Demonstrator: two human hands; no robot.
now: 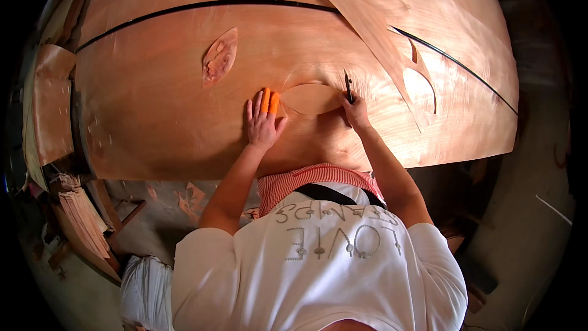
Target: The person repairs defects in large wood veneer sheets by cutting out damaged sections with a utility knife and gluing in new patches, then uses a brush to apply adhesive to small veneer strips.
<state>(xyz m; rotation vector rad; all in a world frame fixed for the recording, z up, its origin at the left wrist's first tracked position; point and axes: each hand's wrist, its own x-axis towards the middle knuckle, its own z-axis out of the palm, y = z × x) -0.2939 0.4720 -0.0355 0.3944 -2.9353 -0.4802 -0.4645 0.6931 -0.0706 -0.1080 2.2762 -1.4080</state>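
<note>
A thin oval piece of wood veneer (313, 99) lies on the large veneer sheet (153, 129) in front of me. My left hand (264, 124) rests flat on the sheet beside the oval's left end, fingers stretched out, with orange covers on two of them. At the oval's right end, my right hand (356, 111) is closed around a slim black knife (349, 89), its pointed tip directed away from me. Up and left of my left hand lies a leaf-shaped veneer piece (220, 56) with a dark, rough knot mark.
A long tapered veneer strip (375, 37) with a cut-out curve lies at the right. A black cord-like line (214, 3) crosses the far part of the sheet. Stacked veneer strips (82, 214) stand at the left, and scraps (191, 199) lie on the floor.
</note>
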